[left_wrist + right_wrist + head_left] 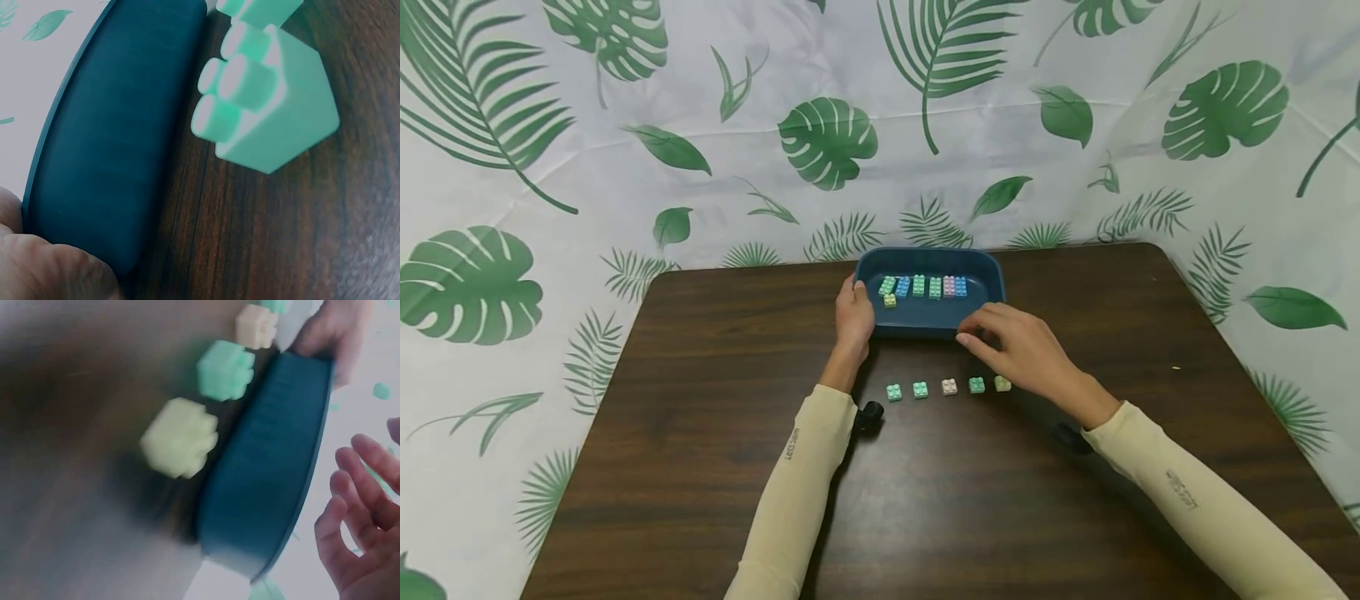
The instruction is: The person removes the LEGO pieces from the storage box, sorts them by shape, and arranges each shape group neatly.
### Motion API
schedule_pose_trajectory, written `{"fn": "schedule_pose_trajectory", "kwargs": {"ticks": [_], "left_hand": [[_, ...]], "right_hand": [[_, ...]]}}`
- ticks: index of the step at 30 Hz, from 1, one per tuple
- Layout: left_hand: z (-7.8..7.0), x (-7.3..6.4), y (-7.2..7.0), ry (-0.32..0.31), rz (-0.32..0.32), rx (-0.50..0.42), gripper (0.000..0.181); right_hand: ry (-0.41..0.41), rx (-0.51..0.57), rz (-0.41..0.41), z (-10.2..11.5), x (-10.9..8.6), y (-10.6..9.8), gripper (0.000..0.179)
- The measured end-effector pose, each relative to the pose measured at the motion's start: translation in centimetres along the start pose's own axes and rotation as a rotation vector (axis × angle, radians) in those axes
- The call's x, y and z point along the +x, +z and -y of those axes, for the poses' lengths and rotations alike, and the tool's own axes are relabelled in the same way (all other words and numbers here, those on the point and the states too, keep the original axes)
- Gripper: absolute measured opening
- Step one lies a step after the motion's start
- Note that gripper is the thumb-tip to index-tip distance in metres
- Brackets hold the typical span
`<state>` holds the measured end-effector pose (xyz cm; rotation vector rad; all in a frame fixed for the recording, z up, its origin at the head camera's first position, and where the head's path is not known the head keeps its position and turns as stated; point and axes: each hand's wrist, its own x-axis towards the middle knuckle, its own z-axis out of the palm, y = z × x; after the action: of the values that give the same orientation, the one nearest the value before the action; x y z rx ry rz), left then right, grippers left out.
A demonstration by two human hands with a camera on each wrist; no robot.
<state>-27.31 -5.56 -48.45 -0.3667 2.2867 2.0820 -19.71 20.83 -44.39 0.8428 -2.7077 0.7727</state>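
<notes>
So there's a dark blue tray (985,271) sitting at the far side of a dark wood table (700,433), and the left hand (853,317) is gripping its left end, fingers curled round the rim with the thumb on top. Right hand (1015,346) hovers just off the tray's near right corner, fingers loosely bent and a bit spread, holding nothing as far as I can see. The right wrist view is blurry but shows those fingers (356,512) apart from the tray wall, not touching it

Inside the tray there's a row of little bricks (925,286): green, blue, green, green, pink, blue, plus a small yellowish one (890,301) in front at the left end

On the table just in front of the tray, five small cubes in a line: mint (893,392), green (920,389), pinkish (949,386), green (976,384), and a pale yellow one (1002,383) right next to the right hand. The left wrist view shows a mint cube (269,115) up close, just beside the tray wall but not touching

Both arms are in cream sleeves (797,483), leaf-print sheet (827,142) behind everything
</notes>
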Motion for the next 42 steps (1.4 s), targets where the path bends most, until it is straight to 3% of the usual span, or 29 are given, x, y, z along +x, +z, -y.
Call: {"fn": "schedule_pose_trajectory", "kwargs": {"ticks": [5,8,16,19,27,34,42], "left_hand": [[0.0,-0.1,0.0,0.003,-0.007,-0.003,0.053],[0.0,0.0,0.1,0.013,-0.02,0.0,0.052],[0.0,0.4,0.0,0.027,-0.038,-0.003,0.05],[0.1,0.4,-0.1,0.033,-0.036,0.005,0.05],[0.2,0.6,-0.1,0.046,-0.03,0.002,0.049],[0.0,0.5,-0.2,0.052,-0.045,0.004,0.048],[-0.1,0.3,-0.3,0.039,-0.021,-0.016,0.049]], "right_hand": [[0.025,0.245,0.101,0.3,3.7,1.0,0.019],[0.074,0.324,0.153,0.3,6.2,1.5,0.025],[0.415,0.381,0.367,1.2,12.2,2.2,0.052],[0.457,0.35,0.407,1.1,13.5,2.8,0.052],[0.417,0.218,0.47,0.6,16.1,4.4,0.04],[0.361,0.077,0.547,0.8,18.5,4.6,0.034],[0.303,-0.072,0.622,1.5,19.5,5.0,0.031]]}}
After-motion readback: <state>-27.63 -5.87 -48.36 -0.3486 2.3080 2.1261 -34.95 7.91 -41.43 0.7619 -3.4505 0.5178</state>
